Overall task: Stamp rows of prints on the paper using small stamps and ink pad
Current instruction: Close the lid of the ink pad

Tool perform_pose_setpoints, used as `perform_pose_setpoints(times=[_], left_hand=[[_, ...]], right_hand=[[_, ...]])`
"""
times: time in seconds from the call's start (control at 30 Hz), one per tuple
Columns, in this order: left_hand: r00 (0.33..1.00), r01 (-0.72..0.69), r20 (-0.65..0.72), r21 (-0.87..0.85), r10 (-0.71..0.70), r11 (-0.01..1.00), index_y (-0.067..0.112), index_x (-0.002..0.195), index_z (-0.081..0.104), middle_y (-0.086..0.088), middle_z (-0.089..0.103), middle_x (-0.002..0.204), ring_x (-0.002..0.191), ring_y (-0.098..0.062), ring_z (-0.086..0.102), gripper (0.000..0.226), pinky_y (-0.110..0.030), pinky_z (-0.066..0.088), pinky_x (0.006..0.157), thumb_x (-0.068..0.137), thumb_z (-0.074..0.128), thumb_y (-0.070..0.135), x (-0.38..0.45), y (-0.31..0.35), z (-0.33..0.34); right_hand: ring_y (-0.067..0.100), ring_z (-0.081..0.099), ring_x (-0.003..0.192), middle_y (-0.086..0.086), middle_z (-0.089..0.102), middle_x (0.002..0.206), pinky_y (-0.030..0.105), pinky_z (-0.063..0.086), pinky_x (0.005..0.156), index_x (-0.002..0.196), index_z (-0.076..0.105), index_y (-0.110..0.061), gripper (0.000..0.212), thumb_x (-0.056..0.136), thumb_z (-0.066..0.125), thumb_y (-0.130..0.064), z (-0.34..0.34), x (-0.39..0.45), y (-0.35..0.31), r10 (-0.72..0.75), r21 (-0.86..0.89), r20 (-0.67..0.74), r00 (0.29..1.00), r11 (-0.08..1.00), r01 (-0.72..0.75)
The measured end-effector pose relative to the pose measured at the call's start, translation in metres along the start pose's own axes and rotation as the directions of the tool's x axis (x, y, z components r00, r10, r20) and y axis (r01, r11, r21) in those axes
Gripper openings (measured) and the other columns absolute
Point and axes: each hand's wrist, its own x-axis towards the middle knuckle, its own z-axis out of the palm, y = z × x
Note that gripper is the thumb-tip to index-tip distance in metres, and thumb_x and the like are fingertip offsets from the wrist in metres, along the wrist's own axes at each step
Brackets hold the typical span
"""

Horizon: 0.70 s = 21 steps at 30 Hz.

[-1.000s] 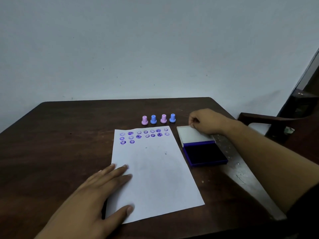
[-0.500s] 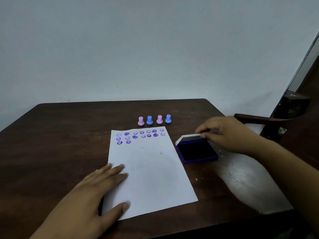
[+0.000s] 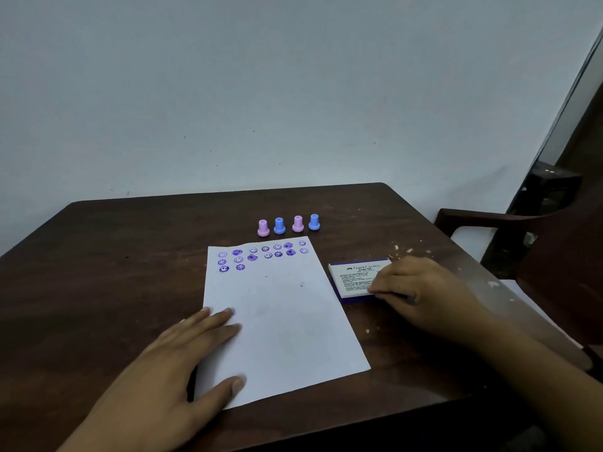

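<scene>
Pressing the ink pad [image 3: 358, 279] lid down, right hand [image 3: 421, 290] fingers [image 3: 380, 288] flat on the closed case, gripping nothing. Left hand [image 3: 182, 357] lies open, pinning the paper [image 3: 280, 321] at its near-left corner. Four stamps [image 3: 288, 224] stand behind the paper on the surface [image 3: 114, 256]. Pad sits just right of the sheet. Best to push evenly, keep the case from sliding.
</scene>
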Motion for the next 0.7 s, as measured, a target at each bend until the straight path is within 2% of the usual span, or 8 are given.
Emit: perform_pose_setpoints(times=[0.37, 0.53, 0.7], left_hand=[[1.000, -0.019, 0.002, 0.005, 0.019, 1.000, 0.058, 0.144, 0.038, 0.045, 0.019, 0.155, 0.143, 0.023, -0.002, 0.064, -0.005, -0.002, 0.115, 0.085, 0.057, 0.076, -0.001, -0.001, 0.002], [1.000, -0.030, 0.000, 0.009, 0.030, 1.000, 0.059, 0.144, 0.037, 0.048, 0.018, 0.153, 0.145, 0.021, -0.003, 0.070, -0.008, 0.000, 0.118, 0.079, 0.043, 0.084, 0.000, -0.002, 0.003], [0.999, -0.039, 0.000, 0.022, 0.039, 0.999, 0.060, 0.144, 0.038, 0.051, 0.016, 0.152, 0.146, 0.019, -0.001, 0.068, -0.007, 0.001, 0.117, 0.080, 0.045, 0.083, 0.000, -0.007, 0.005]], right_hand=[[0.008, 0.069, 0.100, -0.009, 0.077, 0.112, 0.030, 0.059, 0.085, 0.108, 0.080, -0.030, 0.020, 0.089, 0.078, -0.023, 0.001, -0.003, -0.012, 0.084, -0.055, 0.014, 0.996, 0.995, -0.083], [0.011, 0.071, 0.098, -0.006, 0.078, 0.111, 0.030, 0.059, 0.086, 0.107, 0.081, -0.027, 0.019, 0.089, 0.077, -0.021, -0.001, 0.000, -0.017, 0.079, -0.080, 0.022, 0.997, 0.994, -0.077], [0.011, 0.072, 0.096, -0.006, 0.079, 0.109, 0.032, 0.059, 0.087, 0.105, 0.082, -0.026, 0.017, 0.090, 0.077, -0.020, -0.002, 0.001, -0.020, 0.083, -0.101, 0.021, 0.996, 0.992, -0.081]])
